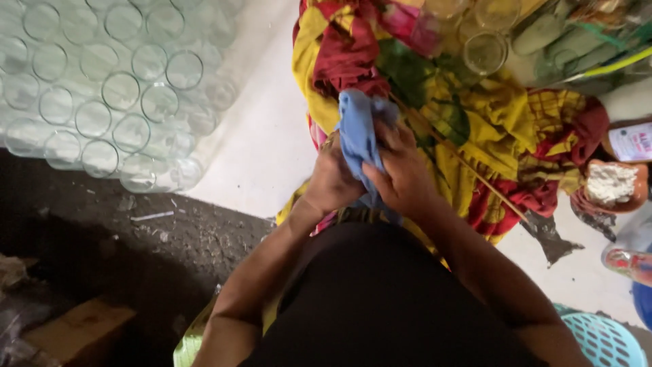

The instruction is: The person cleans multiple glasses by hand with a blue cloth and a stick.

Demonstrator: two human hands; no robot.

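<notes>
A crumpled light-blue cloth (356,132) is bunched between both my hands above my lap. My left hand (331,180) closes around its lower part, whatever else it may hold is hidden by the cloth. My right hand (402,170) presses and grips the cloth from the right side. Under my hands lies a red, yellow and green patterned fabric (489,129) spread over my legs. A thin wooden stick (475,173) lies slantwise across that fabric.
Several clear glass jars (102,88) stand packed together at the upper left. More glass jars (483,51) sit at the top right. A brown bowl of white powder (611,183) is at the right, a teal plastic basket (604,340) at the bottom right, dark floor (102,251) at the left.
</notes>
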